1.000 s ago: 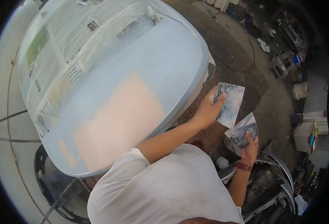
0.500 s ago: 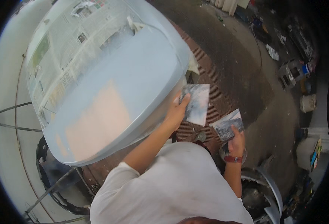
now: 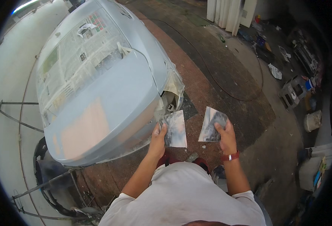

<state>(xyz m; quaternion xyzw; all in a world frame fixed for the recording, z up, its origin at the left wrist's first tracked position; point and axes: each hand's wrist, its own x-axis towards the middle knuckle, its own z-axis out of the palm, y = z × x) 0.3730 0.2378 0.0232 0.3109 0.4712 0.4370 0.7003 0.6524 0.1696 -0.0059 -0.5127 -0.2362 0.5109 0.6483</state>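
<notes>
In front of my waist, my left hand [image 3: 157,140] grips the left edge of a thin rectangular plate [image 3: 176,130], smeared dark grey and pale pink. Its thumb lies on the face and the fingers go behind. A similar smeared plate [image 3: 208,126] is held by my right hand [image 3: 227,136], thumb on top, at its right edge. A gap separates the two plates. To the left stands a pale grey car [image 3: 115,90] with a pinkish patch [image 3: 85,132] on its body panel. Masking newspaper [image 3: 70,73] covers its glass. My left hand is near the car's corner, apparently apart from it.
A patterned mat [image 3: 199,101] lies underfoot, with a thin hose [image 3: 211,75] curving over the floor. On the right are a grey stool [image 3: 294,92], a whitish bucket [image 3: 312,120] and clutter. Metal bars [image 3: 41,186] and a dark bumper-like part [image 3: 41,150] stand lower left.
Both plates are now side by side before me; the left hand has come back from the car's edge and the right hand has shifted slightly left. My view has swung to show more floor.
</notes>
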